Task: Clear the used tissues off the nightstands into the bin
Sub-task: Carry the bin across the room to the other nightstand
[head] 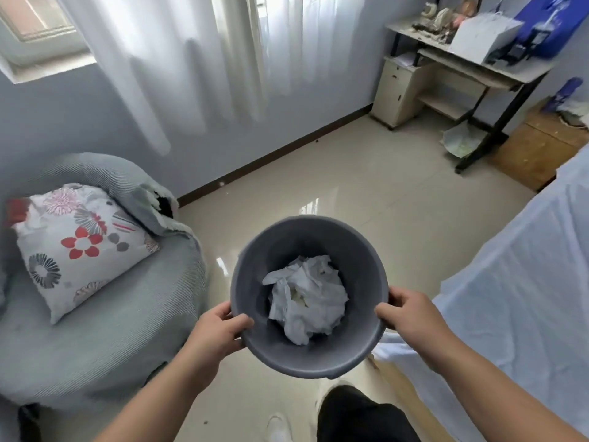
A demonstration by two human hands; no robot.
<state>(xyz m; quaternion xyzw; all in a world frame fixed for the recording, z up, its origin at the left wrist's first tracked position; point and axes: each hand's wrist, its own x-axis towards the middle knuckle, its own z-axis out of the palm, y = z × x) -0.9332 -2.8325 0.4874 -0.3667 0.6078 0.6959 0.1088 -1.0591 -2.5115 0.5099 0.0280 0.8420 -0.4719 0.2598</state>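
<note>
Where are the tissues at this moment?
In the head view, the crumpled tissues lie at the bottom of the grey bin, low centre, held by its rim between the left hand and right hand above the floor.

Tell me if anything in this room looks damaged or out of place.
The grey cover on the armchair is torn at the arm, showing dark beneath. The tissues sit inside the bin, none spilled.
</note>
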